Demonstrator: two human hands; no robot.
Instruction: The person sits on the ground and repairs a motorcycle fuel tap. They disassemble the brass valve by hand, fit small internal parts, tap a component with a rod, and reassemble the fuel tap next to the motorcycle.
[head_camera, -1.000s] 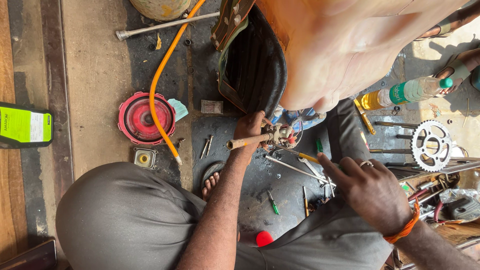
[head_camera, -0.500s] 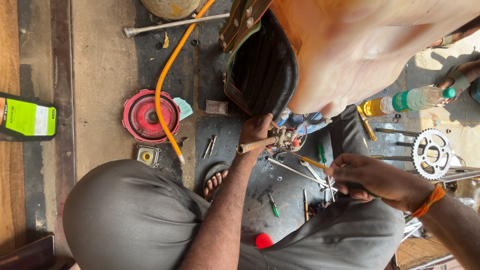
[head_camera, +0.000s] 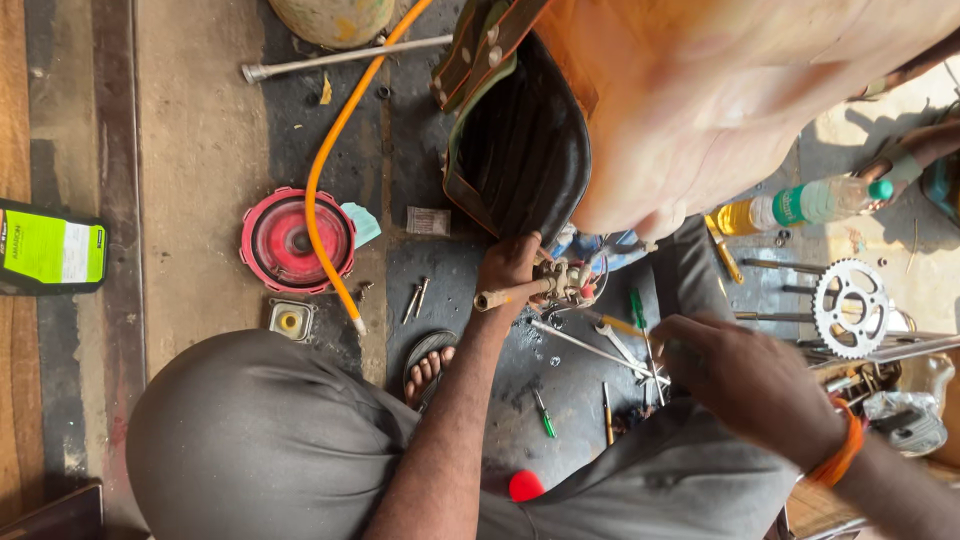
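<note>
Right hand (head_camera: 750, 385) has drawn back from the tool pile toward the lap; left hand (head_camera: 508, 270) unchanged.
Left grip clenched on small metal carburettor-like part with brass tube (head_camera: 560, 283), mid-floor below black vehicle body panel (head_camera: 520, 150). Right grip: cannot tell, fingers curled, contents hidden. Part looks rigid, heavy for its size, likely oily; hold the body, not the tube.

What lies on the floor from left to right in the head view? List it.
Green can → red disc → left hand on a metal part → right hand → sprocket.
</note>
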